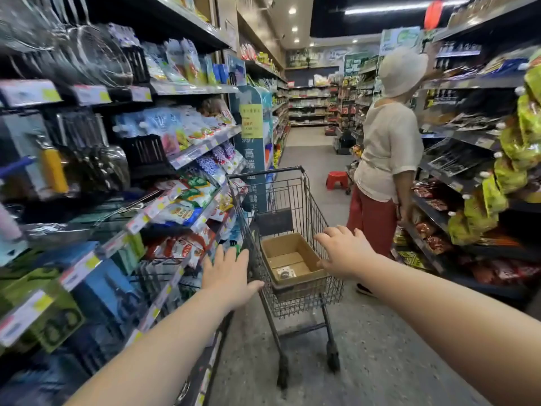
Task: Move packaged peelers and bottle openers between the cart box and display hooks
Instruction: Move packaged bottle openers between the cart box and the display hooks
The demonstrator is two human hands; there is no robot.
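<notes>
Display hooks: up and well to the left of both hands, hung with blurred kitchen tools; no peeler or opener could be told apart there.
Left hand: palm down with straight, loosely spread fingers, and it held nothing. It was just outside the cart's left wall, thumb close to the rim; whether it touched the wire could not be told.
Shopping cart: straight ahead between the two arms.
Cardboard box: sat in the basket, long axis running away from the person, top open.
Packet: the one small flat pack visible, on the box floor toward the person's end, between the hands and below them; its contents were too small to name.
Right hand: spread wide and empty over the box's right wall, thumb down beside that wall.
Nearer hand: the right, judged best placed to dip left and down for the packet.
Other shopper: stood beyond the right hand, close to the cart's right side.
</notes>
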